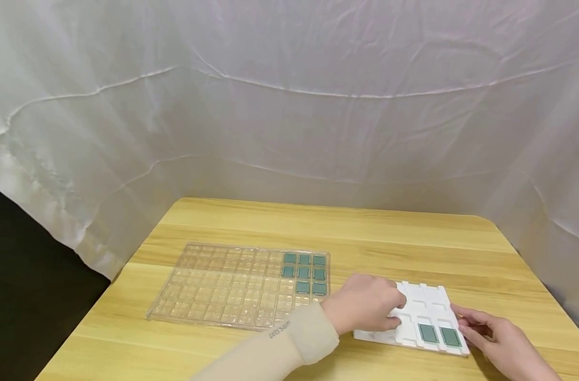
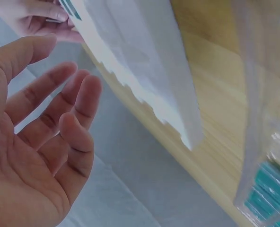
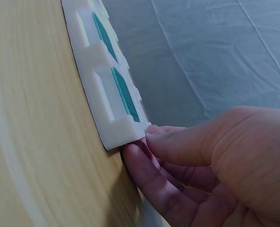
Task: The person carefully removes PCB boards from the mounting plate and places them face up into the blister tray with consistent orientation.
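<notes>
A white tray (image 1: 415,292) with moulded pockets lies at the right of the table. Two green chip-like squares (image 1: 428,333) sit in its front right pockets. My left hand (image 1: 365,302) hovers over the left part of this tray, and the left wrist view shows its fingers loosely bent with nothing between them. At the tray's right edge, my right hand (image 1: 499,338) pinches the rim between thumb and fingers, also visible in the right wrist view. Left of the white tray lies a clear plastic tray (image 1: 213,286); several green squares (image 1: 304,273) fill pockets at its right end.
The wooden table (image 1: 251,219) carries both trays, and its front edge runs close to the white one. A pale cloth (image 1: 289,127) hangs behind and around the table. A dark area (image 1: 27,286) shows at the far left.
</notes>
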Tool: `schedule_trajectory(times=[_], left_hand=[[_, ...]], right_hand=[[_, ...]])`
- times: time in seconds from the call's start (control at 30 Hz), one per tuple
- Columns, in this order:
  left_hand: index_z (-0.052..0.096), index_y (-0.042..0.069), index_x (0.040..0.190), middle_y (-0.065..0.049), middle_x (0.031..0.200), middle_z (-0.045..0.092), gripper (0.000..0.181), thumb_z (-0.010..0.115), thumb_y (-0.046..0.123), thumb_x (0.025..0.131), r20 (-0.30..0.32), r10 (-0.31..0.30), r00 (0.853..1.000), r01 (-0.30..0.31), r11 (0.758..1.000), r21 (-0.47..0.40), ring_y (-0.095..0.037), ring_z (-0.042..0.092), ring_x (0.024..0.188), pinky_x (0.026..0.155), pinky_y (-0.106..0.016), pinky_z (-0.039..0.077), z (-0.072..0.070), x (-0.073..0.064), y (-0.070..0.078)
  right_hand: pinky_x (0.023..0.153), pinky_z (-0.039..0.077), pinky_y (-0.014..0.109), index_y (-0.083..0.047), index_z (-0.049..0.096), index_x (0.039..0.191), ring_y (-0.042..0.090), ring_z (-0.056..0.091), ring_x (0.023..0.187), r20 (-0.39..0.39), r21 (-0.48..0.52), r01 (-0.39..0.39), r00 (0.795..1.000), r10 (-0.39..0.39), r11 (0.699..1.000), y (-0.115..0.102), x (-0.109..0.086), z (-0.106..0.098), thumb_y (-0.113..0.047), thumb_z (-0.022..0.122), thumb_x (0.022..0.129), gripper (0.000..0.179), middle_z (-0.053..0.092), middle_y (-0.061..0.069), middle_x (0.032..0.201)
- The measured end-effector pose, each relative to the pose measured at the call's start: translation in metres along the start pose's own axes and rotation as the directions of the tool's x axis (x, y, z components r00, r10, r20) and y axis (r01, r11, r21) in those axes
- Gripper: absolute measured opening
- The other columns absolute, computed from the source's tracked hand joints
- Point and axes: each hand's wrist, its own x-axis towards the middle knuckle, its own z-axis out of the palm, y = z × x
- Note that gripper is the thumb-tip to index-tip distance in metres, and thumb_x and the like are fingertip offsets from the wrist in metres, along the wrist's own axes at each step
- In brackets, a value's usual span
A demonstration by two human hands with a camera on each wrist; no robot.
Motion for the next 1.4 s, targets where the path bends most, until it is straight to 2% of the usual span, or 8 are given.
schedule_trajectory(times=[0.13,0.47,0.63,0.77,1.17,1.4], left_hand=[[0.077,0.042,0.113,0.025,0.101,0.07,0.017,0.074,0.051,0.098,0.006,0.014,1.0,-0.014,1.0,-0.013,0.006,0.054,0.074,0.053,-0.022,0.041,0.001,0.009,0.007],[0.076,0.045,0.118,0.029,0.107,0.071,0.026,0.076,0.058,0.095,0.066,-0.005,0.998,0.007,0.999,-0.032,0.007,0.055,0.079,0.06,-0.023,0.046,0.01,0.027,0.023],[0.074,0.043,0.102,0.027,0.091,0.065,0.017,0.077,0.058,0.093,0.062,-0.027,0.998,0.028,0.999,-0.018,0.003,0.052,0.07,0.056,-0.025,0.043,0.013,0.033,0.034],[0.066,0.04,0.088,0.023,0.082,0.057,0.022,0.078,0.059,0.092,0.055,-0.042,0.998,0.042,0.999,0.018,0.002,0.05,0.066,0.054,-0.025,0.043,0.015,0.037,0.041],[0.058,0.037,0.079,0.022,0.081,0.055,0.032,0.076,0.061,0.092,0.046,-0.059,0.997,0.055,0.996,0.075,0.0,0.05,0.063,0.05,-0.026,0.042,0.021,0.044,0.053],[0.059,0.038,0.077,0.022,0.081,0.056,0.033,0.077,0.062,0.091,0.05,-0.067,0.996,0.063,0.995,0.073,0.0,0.05,0.063,0.049,-0.026,0.042,0.022,0.045,0.056]], right_hand=[[0.076,0.051,0.017,0.0,0.067,0.141,-0.016,0.053,0.088,-0.003,-0.003,-0.001,1.0,0.001,1.0,0.001,0.0,-0.001,-0.025,0.069,0.106,0.044,0.078,0.003,0.114],[0.075,0.049,0.015,-0.001,0.069,0.14,-0.015,0.052,0.086,-0.018,-0.013,0.009,1.0,-0.009,1.0,-0.002,-0.002,0.0,-0.022,0.072,0.104,0.042,0.077,-0.003,0.107],[0.075,0.05,0.016,0.0,0.068,0.14,-0.015,0.053,0.086,-0.012,-0.009,0.011,1.0,-0.011,1.0,-0.001,-0.001,-0.001,-0.022,0.071,0.104,0.042,0.077,-0.001,0.108],[0.075,0.049,0.015,-0.002,0.068,0.142,-0.015,0.053,0.086,-0.003,-0.012,-0.002,1.0,0.002,1.0,0.001,0.0,0.0,-0.025,0.071,0.105,0.043,0.077,-0.002,0.109],[0.075,0.05,0.014,-0.002,0.067,0.143,-0.017,0.054,0.089,-0.001,0.0,0.002,1.0,-0.002,1.0,0.002,-0.001,-0.001,-0.026,0.07,0.105,0.044,0.079,0.0,0.112],[0.075,0.048,0.012,-0.002,0.069,0.141,-0.016,0.055,0.088,-0.02,0.005,0.019,1.0,-0.019,1.0,0.003,-0.002,0.0,-0.025,0.071,0.105,0.043,0.079,-0.001,0.109]])
